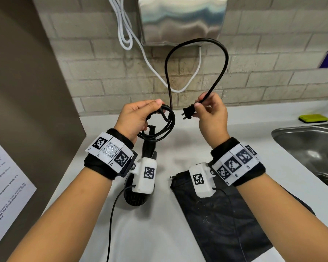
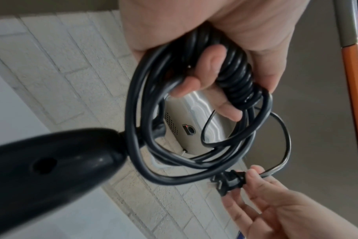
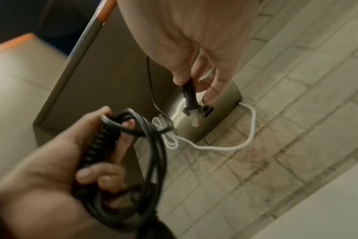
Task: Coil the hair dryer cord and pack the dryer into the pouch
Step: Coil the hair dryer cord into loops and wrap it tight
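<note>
My left hand (image 1: pixel 138 118) grips several loops of the black cord (image 1: pixel 159 127) above the counter; the same coil (image 2: pixel 194 145) hangs from its curled fingers (image 2: pixel 210 64) in the left wrist view. The black hair dryer (image 1: pixel 138 197) hangs below that hand, partly hidden by my wrist. My right hand (image 1: pixel 210 112) pinches the cord just behind the plug (image 1: pixel 187 111), prongs pointing left. A free loop of cord (image 1: pixel 223 59) arcs up between the hands. The black pouch (image 1: pixel 222 224) lies flat on the counter under my right forearm.
A steel hand dryer (image 1: pixel 180 19) with white cable (image 1: pixel 150 61) hangs on the brick wall. A steel sink (image 1: pixel 311 148) and a yellow-green sponge (image 1: pixel 312 118) sit at the right. A brown panel (image 1: pixel 27 91) with a printed notice stands at the left, beside the white counter (image 1: pixel 178 140).
</note>
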A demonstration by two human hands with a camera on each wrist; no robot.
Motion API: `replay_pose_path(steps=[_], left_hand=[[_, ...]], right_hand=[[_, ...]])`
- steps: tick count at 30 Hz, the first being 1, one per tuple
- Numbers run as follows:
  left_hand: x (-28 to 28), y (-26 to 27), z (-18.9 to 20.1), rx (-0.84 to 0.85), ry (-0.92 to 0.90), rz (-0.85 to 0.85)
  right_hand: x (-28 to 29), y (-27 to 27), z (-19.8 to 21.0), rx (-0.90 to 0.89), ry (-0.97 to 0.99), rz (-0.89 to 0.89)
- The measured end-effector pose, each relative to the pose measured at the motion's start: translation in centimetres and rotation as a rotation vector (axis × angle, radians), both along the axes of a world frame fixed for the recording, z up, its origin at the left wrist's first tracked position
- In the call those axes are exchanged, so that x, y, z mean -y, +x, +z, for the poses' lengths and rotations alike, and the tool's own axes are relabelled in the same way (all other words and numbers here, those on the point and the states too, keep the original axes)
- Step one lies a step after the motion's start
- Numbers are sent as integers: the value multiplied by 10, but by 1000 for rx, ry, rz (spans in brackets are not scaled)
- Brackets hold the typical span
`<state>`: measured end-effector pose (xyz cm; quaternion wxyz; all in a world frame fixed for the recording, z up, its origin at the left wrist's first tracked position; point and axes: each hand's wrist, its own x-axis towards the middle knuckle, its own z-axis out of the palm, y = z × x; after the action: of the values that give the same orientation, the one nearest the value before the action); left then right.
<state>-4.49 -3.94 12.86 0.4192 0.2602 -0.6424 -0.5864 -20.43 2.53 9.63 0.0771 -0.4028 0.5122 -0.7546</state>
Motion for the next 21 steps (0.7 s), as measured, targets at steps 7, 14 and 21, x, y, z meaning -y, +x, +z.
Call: replay_pose_path(steps=[7,14,21], left_hand=[[5,0,0,-39,25,82],[4,-1,2,-93,61,123],[1,-4,3,-87,84,75]], right_hand=[[-18,27,20,76,-214,285],[-10,46,-6,21,-167,414],[9,51,-23,-109,-88,156]])
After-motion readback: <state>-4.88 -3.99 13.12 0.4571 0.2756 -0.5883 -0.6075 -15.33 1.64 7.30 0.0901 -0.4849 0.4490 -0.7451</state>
